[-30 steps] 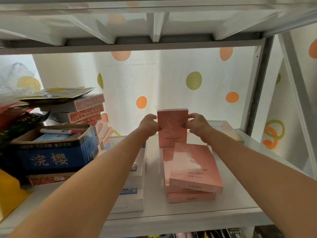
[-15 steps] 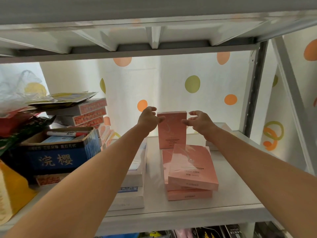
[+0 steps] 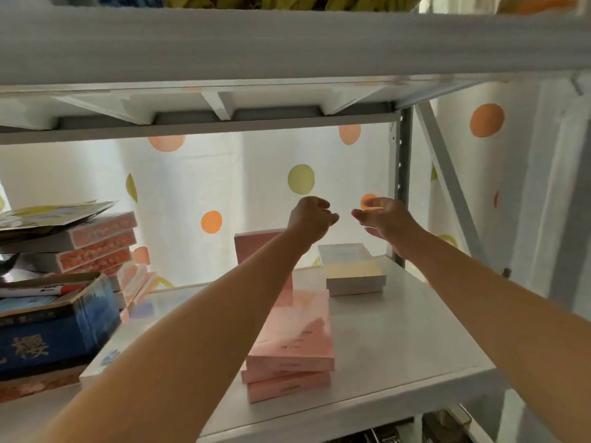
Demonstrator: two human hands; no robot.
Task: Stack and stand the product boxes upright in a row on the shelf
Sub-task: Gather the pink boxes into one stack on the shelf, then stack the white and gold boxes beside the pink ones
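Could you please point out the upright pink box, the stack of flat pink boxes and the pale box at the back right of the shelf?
upright pink box point(image 3: 252, 247): head view, upper front face.
stack of flat pink boxes point(image 3: 300, 327): head view, top box's face.
pale box point(image 3: 350, 265): head view, its top.

Both hands off the upright pink box point(image 3: 252, 247) now: left hand point(image 3: 308, 219) and right hand point(image 3: 382, 219) raised above it, empty, fingers loosely curled.
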